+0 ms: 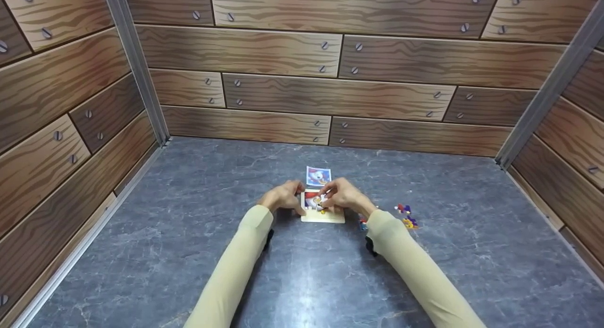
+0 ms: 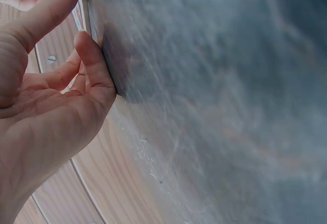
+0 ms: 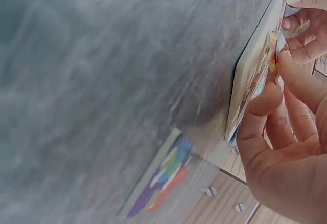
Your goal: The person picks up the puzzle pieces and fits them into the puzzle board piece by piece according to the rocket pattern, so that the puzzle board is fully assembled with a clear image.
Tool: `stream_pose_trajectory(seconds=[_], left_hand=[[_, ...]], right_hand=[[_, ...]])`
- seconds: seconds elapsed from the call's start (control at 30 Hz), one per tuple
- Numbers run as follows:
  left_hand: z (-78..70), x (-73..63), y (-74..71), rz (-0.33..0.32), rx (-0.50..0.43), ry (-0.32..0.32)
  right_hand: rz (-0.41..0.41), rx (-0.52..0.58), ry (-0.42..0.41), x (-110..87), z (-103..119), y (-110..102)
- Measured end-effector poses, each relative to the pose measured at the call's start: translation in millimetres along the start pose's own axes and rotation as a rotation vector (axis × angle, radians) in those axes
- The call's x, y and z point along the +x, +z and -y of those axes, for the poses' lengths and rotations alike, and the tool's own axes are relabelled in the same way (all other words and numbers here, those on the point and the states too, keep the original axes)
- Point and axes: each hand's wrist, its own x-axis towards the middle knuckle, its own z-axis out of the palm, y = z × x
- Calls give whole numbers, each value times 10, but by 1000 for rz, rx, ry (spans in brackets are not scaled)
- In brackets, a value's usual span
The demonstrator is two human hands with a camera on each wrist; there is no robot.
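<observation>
A pale wooden puzzle tray (image 1: 323, 218) lies flat on the grey tabletop, part of a red and white picture showing inside its frame. My left hand (image 1: 284, 195) grips the tray's left side, thumb near the front corner and fingers toward the back; in the left wrist view the thumb and a fingertip meet the tray's edge (image 2: 86, 9). Above the tray, my right hand (image 1: 347, 194) pinches a small puzzle piece (image 3: 274, 50) with yellow and red on it between thumb and finger. The right fingers hide part of the picture.
Just behind the tray is a square picture card (image 1: 318, 176) in blue and white. Loose colourful puzzle pieces (image 1: 410, 222) lie to the right, and another piece (image 1: 363, 222) shows beside the right sleeve. Wood-patterned walls (image 1: 273, 92) enclose the table at the back and sides.
</observation>
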Motion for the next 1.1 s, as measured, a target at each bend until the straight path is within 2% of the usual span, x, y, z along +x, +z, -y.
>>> stream_pose_trajectory(seconds=[0.2,0.53,0.67,0.93,1.1], left_hand=[[11,-2,0,-13,29,3],[-1,1,4,-8,2,16],[-6,0,5,-5,14,1],[-14,-1,4,-8,41,4],[-15,-19,-2,-13,49,5]], right_hand=[[-4,-87,-27,20,-12,0],[-21,-159,-61,40,-34,20],[-7,-135,-77,42,-54,15],[86,-100,-83,33,-75,-26],[90,-98,-102,36,-76,-27]])
